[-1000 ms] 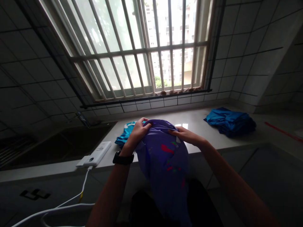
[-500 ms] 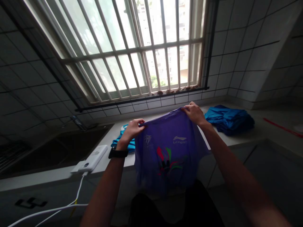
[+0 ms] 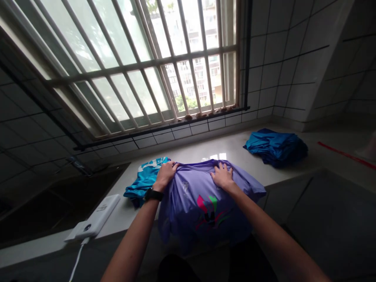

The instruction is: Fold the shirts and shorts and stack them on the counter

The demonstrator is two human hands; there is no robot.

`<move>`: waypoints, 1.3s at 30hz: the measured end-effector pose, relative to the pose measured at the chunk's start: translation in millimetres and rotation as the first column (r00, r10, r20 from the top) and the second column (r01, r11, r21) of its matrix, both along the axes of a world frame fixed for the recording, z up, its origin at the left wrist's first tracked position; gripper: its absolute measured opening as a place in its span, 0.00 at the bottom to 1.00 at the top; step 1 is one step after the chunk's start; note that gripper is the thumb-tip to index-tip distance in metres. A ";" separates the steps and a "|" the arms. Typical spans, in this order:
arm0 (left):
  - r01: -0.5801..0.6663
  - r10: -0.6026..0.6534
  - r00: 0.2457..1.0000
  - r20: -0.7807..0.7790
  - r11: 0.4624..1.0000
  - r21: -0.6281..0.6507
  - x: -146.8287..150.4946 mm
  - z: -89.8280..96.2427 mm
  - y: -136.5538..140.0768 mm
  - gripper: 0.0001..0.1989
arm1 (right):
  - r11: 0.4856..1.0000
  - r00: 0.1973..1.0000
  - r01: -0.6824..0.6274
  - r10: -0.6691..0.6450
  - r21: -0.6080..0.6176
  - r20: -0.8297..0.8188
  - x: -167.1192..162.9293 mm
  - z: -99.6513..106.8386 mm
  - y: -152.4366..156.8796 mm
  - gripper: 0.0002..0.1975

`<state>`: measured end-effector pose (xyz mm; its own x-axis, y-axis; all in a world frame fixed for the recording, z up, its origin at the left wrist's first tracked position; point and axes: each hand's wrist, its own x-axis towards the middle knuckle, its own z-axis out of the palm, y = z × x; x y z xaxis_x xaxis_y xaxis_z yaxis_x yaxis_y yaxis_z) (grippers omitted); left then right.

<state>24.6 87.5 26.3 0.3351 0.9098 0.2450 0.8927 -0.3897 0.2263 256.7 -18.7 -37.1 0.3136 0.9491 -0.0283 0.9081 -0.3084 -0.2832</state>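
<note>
A purple T-shirt (image 3: 188,199) with a red, green and black print lies with its collar end on the counter. Its lower part hangs over the front edge toward my legs. My left hand (image 3: 166,174), with a black band on the wrist, pinches the shirt by its left shoulder near the collar. On the right side of the chest, my right hand (image 3: 222,176) rests with fingers spread, pressing on the fabric and covering part of a small logo. Beside my left hand sits a teal garment (image 3: 143,178) with white marks, partly hidden by my hand and wrist.
A folded pile of blue clothes (image 3: 276,147) lies at the back right of the counter (image 3: 202,150). A white power bank (image 3: 96,217) with a plugged cable sits at the left, beside a dark sink (image 3: 88,192). A red strip (image 3: 346,154) lies far right. The barred window (image 3: 152,66) is behind.
The purple T-shirt, held up by both hands before, has come down onto the counter. My right hand has let go of its top edge and spread flat on it. The view has shifted slightly.
</note>
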 end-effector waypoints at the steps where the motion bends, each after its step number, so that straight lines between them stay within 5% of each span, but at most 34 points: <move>1: -0.019 0.019 1.000 -0.006 1.000 0.012 -5.0 1.3 7.6 0.18 | 1.000 1.000 -0.008 0.008 -0.005 -0.005 1.8 -0.1 3.0 0.30; 8: -0.026 -0.025 0.978 0.209 0.970 0.240 -7.4 6.1 47.6 0.18 | 0.999 1.000 -0.002 0.003 0.054 -0.016 -7.3 -3.1 26.6 0.31; 12: -0.060 0.087 0.989 -0.123 0.977 0.205 22.8 -11.7 17.7 0.14 | 0.999 0.999 0.047 -0.047 0.025 0.004 -11.8 -5.8 38.3 0.33; 15: -0.008 0.038 0.941 -0.337 0.996 0.090 42.2 -36.9 -17.5 0.15 | 1.000 0.999 0.031 -0.031 -0.005 0.011 -7.5 -6.0 46.8 0.33; 20: -0.048 0.073 0.944 -0.321 0.995 0.085 48.2 -72.9 -40.2 0.23 | 1.000 0.999 -0.022 0.022 -0.014 0.029 11.0 -9.4 62.5 0.34; 26: -0.092 0.115 0.970 -0.214 0.989 0.113 46.9 -76.5 -34.1 0.24 | 0.994 0.993 -0.108 0.109 -0.027 0.050 29.6 -0.8 75.5 0.32; 30: -0.082 0.103 0.980 -0.170 0.989 0.124 47.2 -77.5 -32.9 0.23 | 0.984 0.984 -0.176 0.177 0.029 -0.001 42.2 14.2 68.2 0.31; 33: -0.082 0.099 0.985 -0.144 0.989 0.123 47.4 -80.5 -31.6 0.23 | 0.986 0.997 -0.059 0.049 0.153 0.067 62.9 21.4 48.6 0.31; 36: -0.087 0.102 0.987 -0.127 0.990 0.115 47.9 -81.4 -31.1 0.24 | 0.994 0.982 0.082 -0.093 0.071 0.167 94.7 27.3 24.7 0.28; 39: -0.089 0.101 0.988 -0.116 0.991 0.100 48.1 -79.0 -32.4 0.23 | 0.995 0.978 0.095 -0.086 -0.038 0.190 127.0 37.9 8.3 0.22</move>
<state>72.7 55.1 -52.6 0.2806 0.9136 0.2942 0.9451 -0.3164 0.0813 383.8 -10.4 0.8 0.4021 0.9156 -0.0046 0.9114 -0.4007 -0.0932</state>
